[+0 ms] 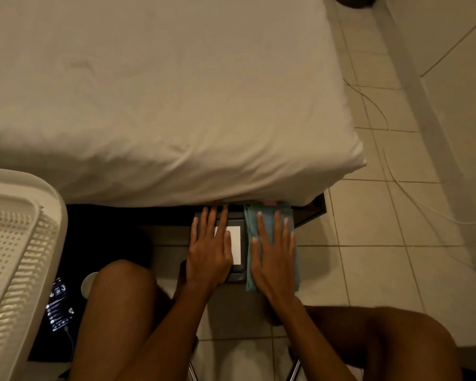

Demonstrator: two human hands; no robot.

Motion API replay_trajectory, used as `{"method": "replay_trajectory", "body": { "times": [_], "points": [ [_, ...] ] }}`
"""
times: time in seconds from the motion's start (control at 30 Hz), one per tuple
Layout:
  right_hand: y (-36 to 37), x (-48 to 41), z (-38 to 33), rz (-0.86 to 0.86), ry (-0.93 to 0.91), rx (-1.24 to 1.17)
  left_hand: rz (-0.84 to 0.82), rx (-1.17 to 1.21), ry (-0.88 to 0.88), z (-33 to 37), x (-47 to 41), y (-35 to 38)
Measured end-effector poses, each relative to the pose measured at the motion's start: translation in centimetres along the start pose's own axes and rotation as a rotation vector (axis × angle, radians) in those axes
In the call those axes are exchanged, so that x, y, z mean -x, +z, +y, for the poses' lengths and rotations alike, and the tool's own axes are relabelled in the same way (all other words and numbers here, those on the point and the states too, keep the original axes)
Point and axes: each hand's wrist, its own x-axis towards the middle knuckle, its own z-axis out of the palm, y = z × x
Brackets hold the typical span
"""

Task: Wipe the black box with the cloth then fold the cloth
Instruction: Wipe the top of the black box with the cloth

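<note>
Knees frame the bottom of the shot, bare and bent, with both forearms reaching forward between them. Biggest thing in view is the bed [162, 92], its pale sheet overhanging the work spot, and that overhang looks like the first hazard: a long forward stroke could drag the rag under it or jam fingers against the edge. Off to the side sits a white perforated basket [14, 243], well clear. Down on the tiled floor [382, 257], tucked against the bed's base, is the black box [235, 274] with a white label on top. Left hand [209, 254] lies flat on it, fingers spread, gripping nothing, just pinning it. Just beside it the right hand [274, 259] presses open-palmed on the blue-green cloth [249, 237], closed around nothing; whether that cloth rests on the box or next to it, I cannot tell. With only a flat palm on it, the cloth could bunch or slide off. Ease up with the left and the box may skate on the tile. A lit phone [58, 309] lies by the knee, out of the way.
</note>
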Motion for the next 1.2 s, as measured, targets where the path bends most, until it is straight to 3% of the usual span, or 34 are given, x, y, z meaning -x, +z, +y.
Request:
{"method": "replay_trajectory", "body": {
  "times": [0.13, 0.27, 0.43, 0.57, 0.73, 0.83, 1.03, 1.2],
  "points": [
    [0.6, 1.7, -0.6, -0.031, -0.057, -0.044, 0.003, 0.015, -0.008, -0.1, 0.0, 0.1],
    [0.2, -2.4, -0.7, -0.028, 0.026, -0.018, 0.01, 0.04, -0.01, 0.0, -0.1, 0.0],
    [1.0, 1.3, -1.4, -0.018, -0.015, 0.001, 0.022, 0.035, -0.018, 0.1, 0.1, 0.0],
    [0.5, -2.4, -1.5, -0.012, -0.003, 0.036, 0.026, 0.041, -0.023, 0.2, 0.1, 0.1],
    [1.0, 1.4, -1.6, -0.04, -0.013, 0.026, 0.026, 0.036, -0.026, 0.0, 0.1, 0.3],
    [0.6, -1.4, -1.4, -0.035, -0.041, 0.02, 0.026, 0.03, -0.026, 0.0, 0.1, 0.4],
    [1.0, 1.1, -1.9, -0.023, 0.016, 0.015, 0.018, 0.021, -0.026, 0.1, 0.1, 0.1],
    [0.6, -3.5, -2.2, -0.005, 0.085, 0.015, 0.012, 0.02, -0.024, 0.2, -0.1, 0.0]
  ]
}}
